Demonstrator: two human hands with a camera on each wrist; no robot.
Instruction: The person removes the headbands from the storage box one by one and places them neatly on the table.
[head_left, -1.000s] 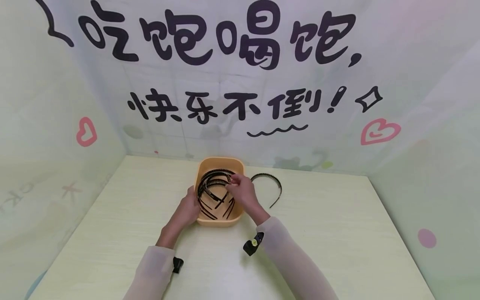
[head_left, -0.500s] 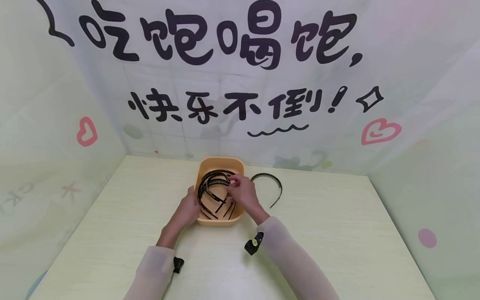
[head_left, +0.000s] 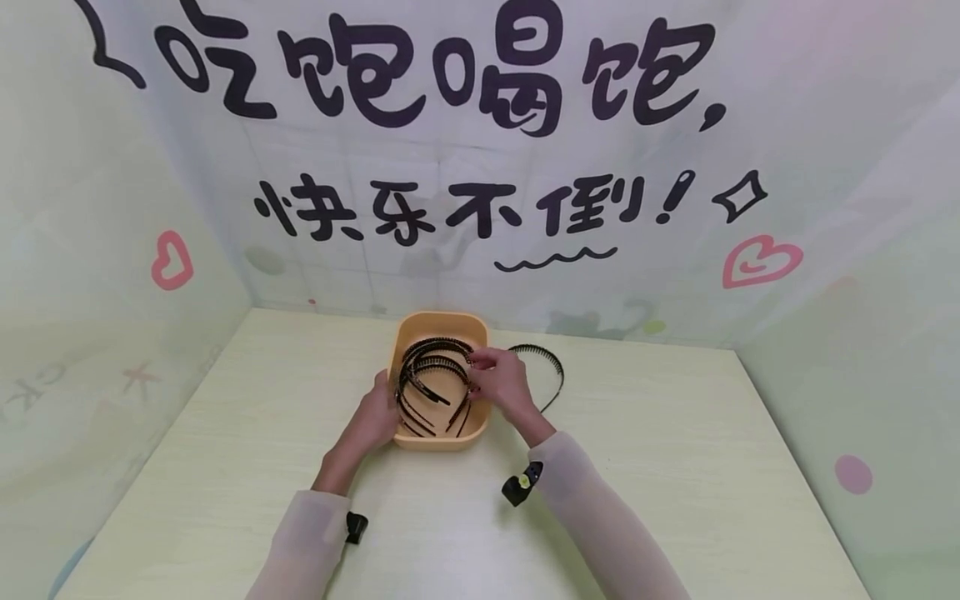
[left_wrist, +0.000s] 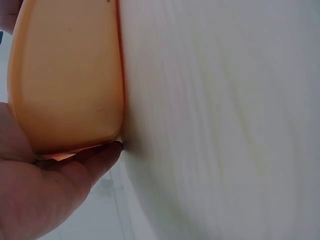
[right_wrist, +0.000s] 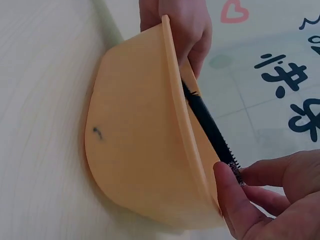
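Note:
An orange plastic box stands on the table with several black toothed headbands heaped inside. At its left side my left hand holds the wall; in the left wrist view the fingers reach round the outside of the box. Over the right rim, my right hand pinches a black headband between thumb and fingers, as the right wrist view shows. Part of that headband is hidden behind the box wall.
Another toothed headband lies on the table right of the box, partly covered by my right hand. A printed cloth backdrop rises close behind the box, with side panels at left and right.
My right hand has shifted a little to the right, towards the box's right rim, with the pinched headband. My left hand and the box have hardly moved.

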